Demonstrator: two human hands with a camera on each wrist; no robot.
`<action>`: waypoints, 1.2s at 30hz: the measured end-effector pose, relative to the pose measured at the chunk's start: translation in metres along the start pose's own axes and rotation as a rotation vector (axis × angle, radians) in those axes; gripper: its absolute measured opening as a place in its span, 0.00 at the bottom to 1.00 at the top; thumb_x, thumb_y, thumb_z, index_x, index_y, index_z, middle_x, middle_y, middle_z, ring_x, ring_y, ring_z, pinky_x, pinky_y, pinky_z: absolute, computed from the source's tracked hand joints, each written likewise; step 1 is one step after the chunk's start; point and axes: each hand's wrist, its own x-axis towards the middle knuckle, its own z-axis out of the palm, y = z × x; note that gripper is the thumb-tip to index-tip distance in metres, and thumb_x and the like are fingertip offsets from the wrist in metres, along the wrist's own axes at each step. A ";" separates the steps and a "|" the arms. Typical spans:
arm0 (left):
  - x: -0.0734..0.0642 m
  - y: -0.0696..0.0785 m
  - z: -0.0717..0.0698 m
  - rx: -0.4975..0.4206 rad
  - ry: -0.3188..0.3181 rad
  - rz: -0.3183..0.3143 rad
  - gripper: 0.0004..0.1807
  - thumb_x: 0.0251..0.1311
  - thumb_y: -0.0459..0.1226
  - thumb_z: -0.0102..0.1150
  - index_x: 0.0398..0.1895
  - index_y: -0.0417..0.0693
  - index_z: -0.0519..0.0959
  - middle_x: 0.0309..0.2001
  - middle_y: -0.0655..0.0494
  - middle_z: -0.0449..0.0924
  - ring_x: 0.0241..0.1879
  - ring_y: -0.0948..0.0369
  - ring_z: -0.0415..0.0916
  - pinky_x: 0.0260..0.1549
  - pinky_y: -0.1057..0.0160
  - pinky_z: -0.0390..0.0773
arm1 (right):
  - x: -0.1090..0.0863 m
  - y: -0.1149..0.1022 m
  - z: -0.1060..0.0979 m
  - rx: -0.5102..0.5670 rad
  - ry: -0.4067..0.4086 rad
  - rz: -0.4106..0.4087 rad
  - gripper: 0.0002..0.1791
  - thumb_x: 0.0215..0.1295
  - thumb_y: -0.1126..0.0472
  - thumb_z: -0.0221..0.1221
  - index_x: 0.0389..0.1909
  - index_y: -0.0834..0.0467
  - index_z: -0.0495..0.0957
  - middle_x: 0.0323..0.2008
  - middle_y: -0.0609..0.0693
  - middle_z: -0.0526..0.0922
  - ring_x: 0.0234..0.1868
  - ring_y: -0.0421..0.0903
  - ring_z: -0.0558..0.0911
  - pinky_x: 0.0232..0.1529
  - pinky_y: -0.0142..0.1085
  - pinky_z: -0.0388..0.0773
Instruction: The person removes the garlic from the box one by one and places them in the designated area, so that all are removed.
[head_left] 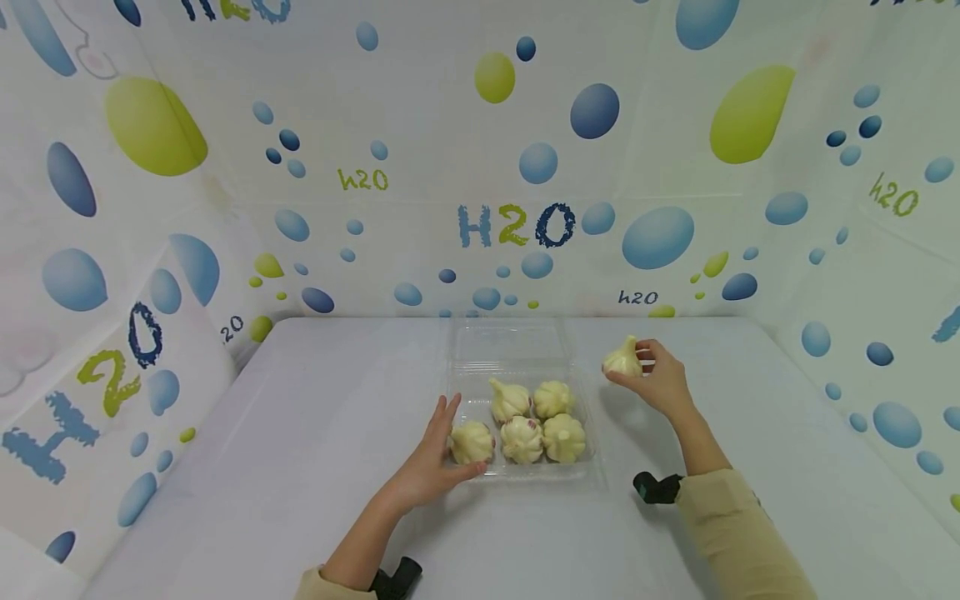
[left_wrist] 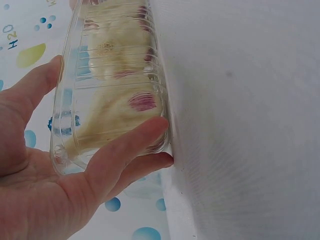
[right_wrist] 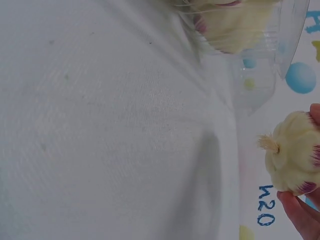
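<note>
Above the table to the right, my right hand pinches a garlic bulb between thumb and fingers. The right wrist view shows that bulb's rooty end and purple-streaked skin, with the hand cut off at the edge. My left hand holds the left side of a clear plastic clamshell container. In the left wrist view, thumb and fingers span the container's wall and rim. Inside it sit several garlic bulbs: two in the back row, the others in front, one beside my left hand.
The container's clear lid lies folded back toward the far edge of the white table. A patterned sheet hangs behind and at both sides. Black wrist mounts stick out from both sleeves.
</note>
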 end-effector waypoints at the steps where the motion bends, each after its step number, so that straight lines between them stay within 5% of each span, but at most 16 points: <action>1: 0.000 0.000 0.000 0.001 0.000 0.000 0.53 0.52 0.42 0.65 0.72 0.53 0.39 0.70 0.38 0.28 0.67 0.39 0.36 0.55 0.36 0.53 | 0.001 0.001 0.000 -0.005 -0.006 -0.001 0.36 0.50 0.52 0.67 0.54 0.68 0.64 0.51 0.67 0.71 0.48 0.62 0.74 0.43 0.51 0.74; 12: 0.000 -0.002 0.000 -0.009 -0.015 0.002 0.52 0.54 0.43 0.64 0.72 0.53 0.37 0.70 0.39 0.26 0.66 0.38 0.43 0.55 0.37 0.55 | 0.010 0.011 0.005 -0.116 -0.059 0.051 0.37 0.49 0.51 0.68 0.52 0.70 0.63 0.48 0.70 0.72 0.47 0.62 0.72 0.42 0.50 0.73; 36: 0.000 -0.002 0.000 -0.008 -0.011 -0.002 0.52 0.53 0.43 0.64 0.72 0.54 0.38 0.71 0.40 0.26 0.66 0.38 0.42 0.55 0.39 0.57 | 0.012 0.014 0.009 -0.119 -0.138 0.094 0.34 0.46 0.57 0.69 0.49 0.70 0.64 0.48 0.71 0.70 0.46 0.62 0.71 0.44 0.51 0.71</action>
